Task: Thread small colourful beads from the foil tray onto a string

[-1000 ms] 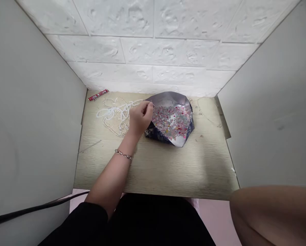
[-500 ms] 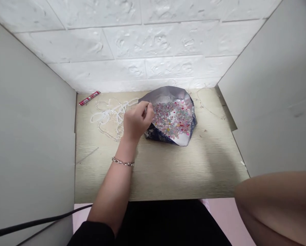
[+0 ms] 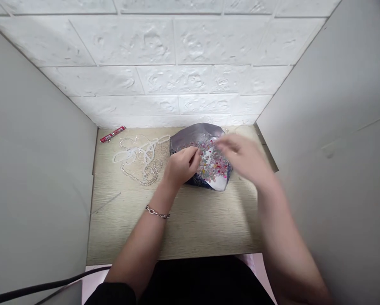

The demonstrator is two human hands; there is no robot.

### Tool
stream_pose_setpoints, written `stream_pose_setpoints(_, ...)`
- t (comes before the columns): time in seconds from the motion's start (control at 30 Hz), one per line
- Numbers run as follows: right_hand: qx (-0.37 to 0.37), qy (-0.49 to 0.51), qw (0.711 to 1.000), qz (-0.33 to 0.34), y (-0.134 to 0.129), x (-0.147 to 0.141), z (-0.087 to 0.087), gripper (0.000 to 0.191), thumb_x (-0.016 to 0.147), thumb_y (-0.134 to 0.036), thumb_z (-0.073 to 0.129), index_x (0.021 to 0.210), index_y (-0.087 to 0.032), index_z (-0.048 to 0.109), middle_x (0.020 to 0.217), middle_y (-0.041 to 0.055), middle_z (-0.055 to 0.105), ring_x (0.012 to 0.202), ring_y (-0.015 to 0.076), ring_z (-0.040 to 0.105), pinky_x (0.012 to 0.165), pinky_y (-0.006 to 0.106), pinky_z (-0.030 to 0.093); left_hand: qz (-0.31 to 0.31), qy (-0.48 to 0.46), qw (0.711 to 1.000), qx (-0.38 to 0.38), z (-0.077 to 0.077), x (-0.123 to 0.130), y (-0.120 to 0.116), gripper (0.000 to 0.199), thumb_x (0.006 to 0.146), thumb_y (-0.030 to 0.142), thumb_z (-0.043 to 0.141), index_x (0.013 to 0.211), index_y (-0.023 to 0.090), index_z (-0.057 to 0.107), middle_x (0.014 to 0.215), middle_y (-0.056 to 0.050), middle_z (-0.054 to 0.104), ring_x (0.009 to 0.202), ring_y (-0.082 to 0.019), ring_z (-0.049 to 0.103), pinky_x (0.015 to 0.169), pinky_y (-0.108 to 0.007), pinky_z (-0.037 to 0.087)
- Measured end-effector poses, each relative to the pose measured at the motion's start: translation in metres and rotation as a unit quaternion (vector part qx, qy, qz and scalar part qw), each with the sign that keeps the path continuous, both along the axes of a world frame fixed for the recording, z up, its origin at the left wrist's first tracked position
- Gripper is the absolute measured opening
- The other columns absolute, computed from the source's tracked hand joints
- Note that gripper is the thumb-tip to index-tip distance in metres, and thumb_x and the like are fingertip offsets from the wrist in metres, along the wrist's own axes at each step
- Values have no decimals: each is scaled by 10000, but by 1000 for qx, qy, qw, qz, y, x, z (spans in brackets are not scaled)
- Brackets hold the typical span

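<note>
- A person seated at a small wooden bench (image 3: 190,228) between two pale side panels works over an open foil bag (image 3: 192,133) heaped with tiny coloured beads (image 3: 213,163); the bag sits near the back edge of the bench, slightly right of the middle.
- How far along: judging by the scene, the beading looks only partly done. A tangle of finished pearl-white bead strands (image 3: 139,159) lies on the bench toward the back left corner, just beside the bag, while the bag holds a thick layer of loose beads.
- The left hand (image 3: 181,166) rests at the bag's near left rim, wrist bent slightly down, forearm running in from the front edge with a chain bracelet (image 3: 157,213) at the wrist. Its fingers (image 3: 194,156) are curled closed, thumb against forefinger as if pinching something fine; what they grip is too small to tell.
- The right hand (image 3: 245,156) hangs over the right side of the bag, blurred by motion, palm down, forearm reaching in from the front right corner. Its fingers seem loosely spread, but through the blur I cannot tell whether they are open or holding anything.
- A red-and-white strip (image 3: 112,134) lies in the back left corner, and a thin needle-like wire (image 3: 109,202) lies near the left edge. A dark cable (image 3: 34,288) crosses below the front left corner.
</note>
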State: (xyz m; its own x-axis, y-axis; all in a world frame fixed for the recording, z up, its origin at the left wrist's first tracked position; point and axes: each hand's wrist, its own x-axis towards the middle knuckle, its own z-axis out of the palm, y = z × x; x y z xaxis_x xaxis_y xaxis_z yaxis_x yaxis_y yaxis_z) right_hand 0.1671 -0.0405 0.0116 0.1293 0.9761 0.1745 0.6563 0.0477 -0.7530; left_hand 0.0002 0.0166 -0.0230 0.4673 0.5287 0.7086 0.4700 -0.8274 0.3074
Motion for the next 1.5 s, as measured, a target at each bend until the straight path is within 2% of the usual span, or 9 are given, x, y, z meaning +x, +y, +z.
stream_pose_setpoints(0.1,-81,-141,982,91,-3,-2,-15,222,691,-53,447,636,-184,617,745,33,549,783,159,500,792,353,381,1,-6,1000,-8,-1,0,1,227,813,212,389,661,138,540,566,-18,556,544,-91,508,521,-200,377)
stream_pose_setpoints(0.23,-144,-234,960,60,-6,-6,-40,240,647,-25,449,565,-185,607,814,53,523,828,197,483,891,562,192,-1,3,1000,-12,-1,0,0,242,817,217,383,639,141,528,549,-14,525,533,-90,479,516,-207,369)
stream_pose_setpoints(0.33,-145,-235,959,70,-6,-8,-45,207,642,-50,474,573,-188,612,845,51,514,841,200,475,889,614,99,-5,12,1000,-10,-1,0,-1,241,817,214,383,639,139,527,546,-9,507,524,-85,459,512,-203,361)
stream_pose_setpoints(0.6,-141,-205,965,86,-8,-12,-42,165,681,-119,468,606,-174,605,858,56,532,847,199,490,907,552,163,-27,-3,999,-44,5,2,-4,211,808,199,411,668,132,553,583,-11,501,550,-82,464,526,-198,385)
stream_pose_setpoints(0.7,-88,-155,982,55,-9,-12,-35,143,731,-179,447,693,-184,585,933,49,544,872,193,502,939,543,137,-57,-50,994,-79,8,4,-3,171,796,186,445,709,122,577,760,-61,556,735,-104,528,664,-218,435)
stream_pose_setpoints(0.8,1,-64,997,32,-7,-9,-30,126,760,-222,442,773,-199,565,1055,48,521,992,200,472,947,472,227,-71,-62,989,-118,10,6,-2,161,787,202,469,723,126,596,877,-86,565,845,-124,534,743,-248,438)
stream_pose_setpoints(0.97,96,160,982,5,-2,-6,-30,95,742,-254,498,796,-195,549,1052,54,523,1015,178,478,884,364,364,-91,-15,972,-216,14,7,-6,200,807,236,436,748,148,606,666,-13,598,646,-90,535,620,-204,421)
stream_pose_setpoints(1.2,30,441,896,38,-1,-21,-36,126,695,-305,586,776,-218,546,984,7,547,850,121,545,781,301,466,-83,-4,963,-255,20,7,-16,233,808,257,422,707,142,599,544,31,520,494,-50,411,490,-169,328)
stream_pose_setpoints(1.5,13,509,860,44,-2,-27,-33,142,652,-283,638,746,-208,564,900,-1,580,832,106,556,819,296,466,-75,-12,964,-255,22,6,-20,221,800,244,429,702,145,600,492,48,454,450,-36,352,463,-164,292)
